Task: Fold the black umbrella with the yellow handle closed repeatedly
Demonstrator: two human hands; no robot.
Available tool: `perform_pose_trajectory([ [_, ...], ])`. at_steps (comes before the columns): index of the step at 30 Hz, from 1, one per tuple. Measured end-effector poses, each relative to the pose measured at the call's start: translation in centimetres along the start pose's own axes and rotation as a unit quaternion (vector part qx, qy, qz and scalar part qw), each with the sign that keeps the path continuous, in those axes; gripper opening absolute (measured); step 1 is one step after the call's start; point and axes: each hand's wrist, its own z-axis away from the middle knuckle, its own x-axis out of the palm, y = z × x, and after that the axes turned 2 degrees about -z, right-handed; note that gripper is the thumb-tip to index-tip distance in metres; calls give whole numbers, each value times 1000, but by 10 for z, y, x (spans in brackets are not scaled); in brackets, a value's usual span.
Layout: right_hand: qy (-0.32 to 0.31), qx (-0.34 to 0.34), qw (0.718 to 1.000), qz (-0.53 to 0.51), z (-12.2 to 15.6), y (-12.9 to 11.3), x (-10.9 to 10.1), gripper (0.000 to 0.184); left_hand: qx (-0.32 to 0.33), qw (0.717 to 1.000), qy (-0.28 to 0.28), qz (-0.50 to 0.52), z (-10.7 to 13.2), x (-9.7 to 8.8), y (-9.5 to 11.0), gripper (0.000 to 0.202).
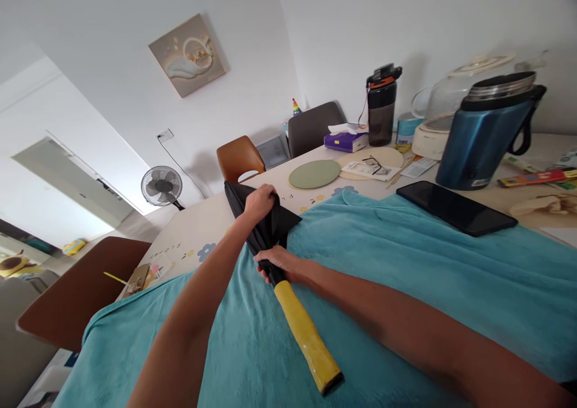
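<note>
A long thing with a yellow wrapped handle (309, 339) and loose black fabric (243, 207) at its far part slants over the table; its kind I cannot tell. The handle has a black end and points toward me. My left hand (260, 204) grips the black fabric near its upper end, fingers curled over a fold. Lower down, my right hand (280, 261) is closed around the narrow black part just above the yellow handle. Under both arms lies a turquoise blanket (396, 282). One corner of the fabric sticks out to the right.
On the right lie a black phone (456, 207), a blue flask (489, 131) and a glass kettle (460, 95). Farther back are a dark bottle (381, 107), a purple tissue box (346, 141), glasses (373, 165) and a green mat (314, 173). Brown chair (85, 288) stands left.
</note>
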Motion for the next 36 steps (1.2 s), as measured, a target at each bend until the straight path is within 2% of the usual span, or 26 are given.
perform_pose_trajectory([
  [3,-13,-1,1000,-16,-5,2,-3,10,-53,997,45,40,12,-30,-13,26],
  [5,-19,-4,999,-27,-6,3,-4,9,-95,985,103,103,26,-48,-27,28],
  [9,-14,-2,999,-44,-2,0,-2,13,-173,912,241,283,68,-66,-61,18],
  [12,-14,0,998,-56,2,-2,-2,22,-237,872,269,334,106,-62,-84,19],
  [15,-11,-5,997,-74,2,-3,-3,32,-296,848,257,357,139,-49,-99,19],
  [17,-17,-3,996,-82,1,-3,-4,35,-310,848,233,361,154,-43,-106,18],
  [20,-40,13,995,-88,-1,-3,-6,31,-291,855,213,371,165,-44,-115,16],
  [24,-33,17,997,-69,-1,-4,-5,18,-284,847,243,377,170,-54,-128,15],
  [26,-21,11,998,-59,-1,-5,-4,17,-294,863,223,345,173,-54,-134,15],
  [29,-10,7,999,-53,-1,-4,-2,15,-294,892,163,303,178,-48,-139,14],
  [32,-1,-8,999,-50,-1,-4,-1,11,-294,908,136,264,183,-41,-142,11],
  [36,21,-21,999,-34,-1,-3,-1,12,-276,943,29,182,184,-49,-144,17],
])
